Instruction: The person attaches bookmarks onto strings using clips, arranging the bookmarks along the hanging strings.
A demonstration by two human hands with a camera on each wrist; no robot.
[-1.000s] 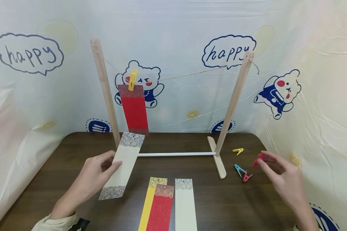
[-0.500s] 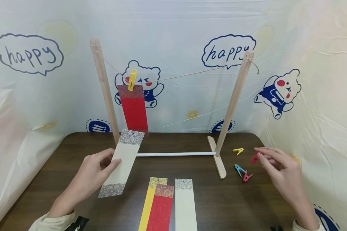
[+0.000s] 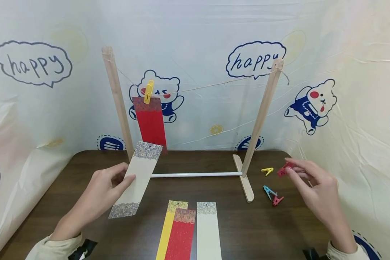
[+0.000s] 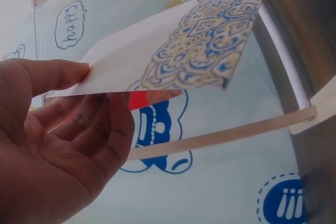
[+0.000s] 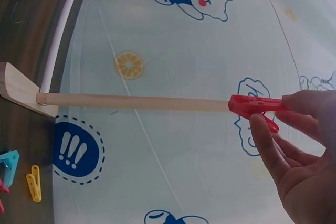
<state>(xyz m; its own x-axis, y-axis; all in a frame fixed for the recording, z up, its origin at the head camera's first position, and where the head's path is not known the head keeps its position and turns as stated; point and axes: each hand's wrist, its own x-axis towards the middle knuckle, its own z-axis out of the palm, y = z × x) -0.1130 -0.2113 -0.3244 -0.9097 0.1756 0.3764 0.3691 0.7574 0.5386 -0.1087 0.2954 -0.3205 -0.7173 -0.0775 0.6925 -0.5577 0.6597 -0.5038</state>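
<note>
My left hand (image 3: 105, 191) pinches a white bookmark (image 3: 139, 177) by its left edge, thumb on the front and fingers behind. Lacy blue-and-gold bands (image 4: 210, 40) decorate its ends, clearest in the left wrist view. It is held up tilted, its top overlapping the bottom of a hanging red bookmark (image 3: 151, 122) in the head view. A yellow clothespin (image 3: 148, 92) fastens that red one to a string (image 3: 214, 85). Over the table's right side, my right hand (image 3: 318, 191) holds a red clothespin (image 5: 254, 106) between thumb and fingers.
The string runs between two wooden posts (image 3: 261, 115), joined low down by a white rod (image 3: 195, 175). Yellow (image 3: 267, 171), blue (image 3: 269, 192) and red clothespins (image 3: 277, 200) lie on the dark table (image 3: 117, 238). In front lie a yellow (image 3: 167, 231), a red (image 3: 182, 234) and a white bookmark (image 3: 209, 231).
The left hand has raised the white bookmark slightly. The right hand has moved up and a little left with the red clothespin. The hanging bookmark stays on the string.
</note>
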